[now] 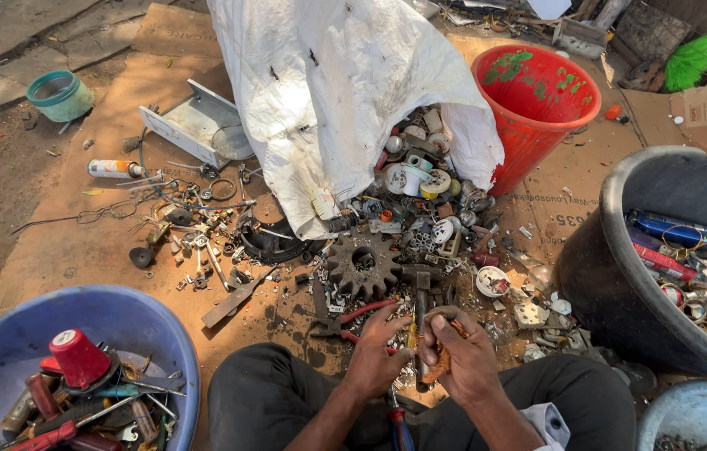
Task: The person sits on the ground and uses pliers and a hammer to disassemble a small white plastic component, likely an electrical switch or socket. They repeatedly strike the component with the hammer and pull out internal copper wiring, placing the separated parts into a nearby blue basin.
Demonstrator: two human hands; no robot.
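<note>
Where hands work, blue basin (tools inside) sits near.

A small rusty brown metal piece sits upright, clasped between both hands above the scrap

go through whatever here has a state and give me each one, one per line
left hand: closed on a small part
right hand: gripping a rusty piece
white sack: mouth open, scrap spilling out
red bucket: upright, looks empty
blue basin: holds tools
black tub: holds cans, wire
</note>
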